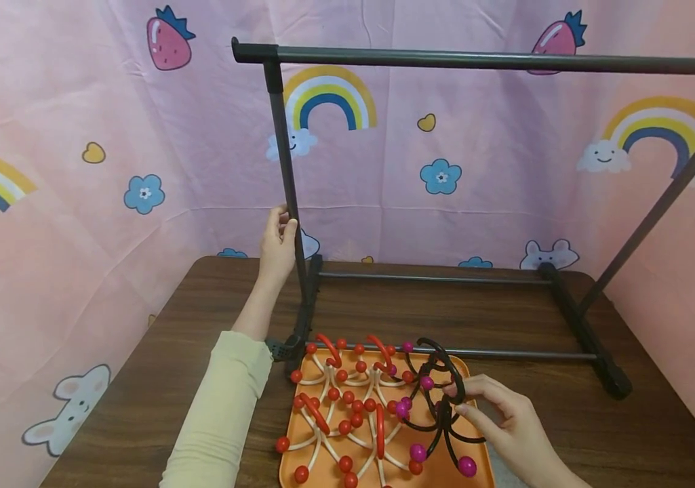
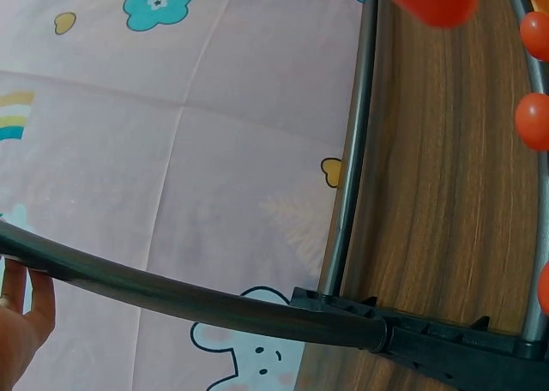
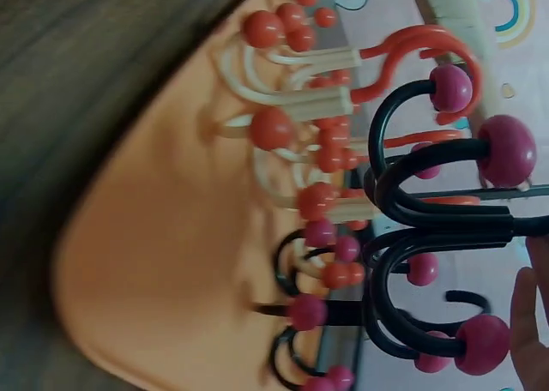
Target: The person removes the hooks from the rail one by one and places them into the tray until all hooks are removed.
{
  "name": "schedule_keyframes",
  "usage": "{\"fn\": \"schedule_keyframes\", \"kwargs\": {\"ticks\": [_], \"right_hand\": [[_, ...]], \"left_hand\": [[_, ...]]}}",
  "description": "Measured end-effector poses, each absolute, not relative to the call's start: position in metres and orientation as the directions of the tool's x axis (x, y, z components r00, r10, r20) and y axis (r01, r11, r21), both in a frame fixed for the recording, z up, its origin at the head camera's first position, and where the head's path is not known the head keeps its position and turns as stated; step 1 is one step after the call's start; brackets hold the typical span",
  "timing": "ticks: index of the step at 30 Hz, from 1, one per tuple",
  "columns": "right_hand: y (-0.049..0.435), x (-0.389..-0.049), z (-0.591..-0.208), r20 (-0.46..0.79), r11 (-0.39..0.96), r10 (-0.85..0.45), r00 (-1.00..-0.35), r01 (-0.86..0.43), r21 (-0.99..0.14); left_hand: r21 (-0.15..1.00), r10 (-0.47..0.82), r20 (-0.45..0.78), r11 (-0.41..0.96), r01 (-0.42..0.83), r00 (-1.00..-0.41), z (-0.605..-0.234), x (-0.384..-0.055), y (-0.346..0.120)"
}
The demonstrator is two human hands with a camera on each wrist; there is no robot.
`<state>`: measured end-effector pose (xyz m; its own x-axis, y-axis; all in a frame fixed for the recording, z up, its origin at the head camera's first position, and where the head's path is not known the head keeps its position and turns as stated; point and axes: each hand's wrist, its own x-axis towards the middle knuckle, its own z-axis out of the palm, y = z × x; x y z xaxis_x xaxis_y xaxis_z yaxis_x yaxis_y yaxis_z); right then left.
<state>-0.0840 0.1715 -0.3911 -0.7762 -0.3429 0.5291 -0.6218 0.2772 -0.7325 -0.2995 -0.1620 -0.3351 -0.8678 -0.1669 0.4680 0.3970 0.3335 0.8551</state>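
Note:
My left hand (image 1: 280,244) holds the left upright post (image 1: 284,149) of a dark metal garment rack, thumb and fingers at the tube. In the left wrist view its fingers (image 2: 41,301) meet the tube's edge. My right hand (image 1: 508,420) pinches the top hook of a black multi-prong hanger hook (image 1: 443,415) with magenta ball tips. It is upright over the right side of an orange tray (image 3: 189,254). Behind it on the tray is another black hanger hook (image 1: 425,371). Several cream hanger hooks (image 1: 318,437) with red tops and red balls fill the left and middle.
The rack's top bar (image 1: 445,59) spans high across the view, and its lower rail (image 1: 506,354) runs just behind the tray. A right foot (image 1: 585,332) rests on the brown wooden table (image 1: 158,379). A patterned pink cloth (image 1: 213,135) hangs behind.

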Motion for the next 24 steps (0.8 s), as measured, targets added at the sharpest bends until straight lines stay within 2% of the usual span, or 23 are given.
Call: {"fn": "schedule_keyframes", "kwargs": {"ticks": [4,12,19,24], "right_hand": [[0.172,-0.080,-0.408,0.511,0.287,-0.334,-0.792,-0.602,-0.745],[0.175,-0.078,-0.436,0.562,0.324,-0.331,-0.758,-0.651,-0.687],[0.176,-0.075,-0.456,0.592,0.416,-0.294,-0.750,-0.659,-0.627],[0.177,-0.075,-0.467,0.613,0.393,-0.265,-0.744,-0.664,-0.636]], "left_hand": [[0.860,-0.168,0.455,0.337,0.383,-0.875,-0.322,-0.282,-0.155],[0.863,-0.157,0.459,0.314,0.396,-0.875,-0.323,-0.283,-0.156],[0.853,-0.157,0.471,0.332,0.403,-0.868,-0.323,-0.283,-0.156],[0.853,-0.152,0.470,0.332,0.403,-0.870,-0.325,-0.287,-0.157]]}}
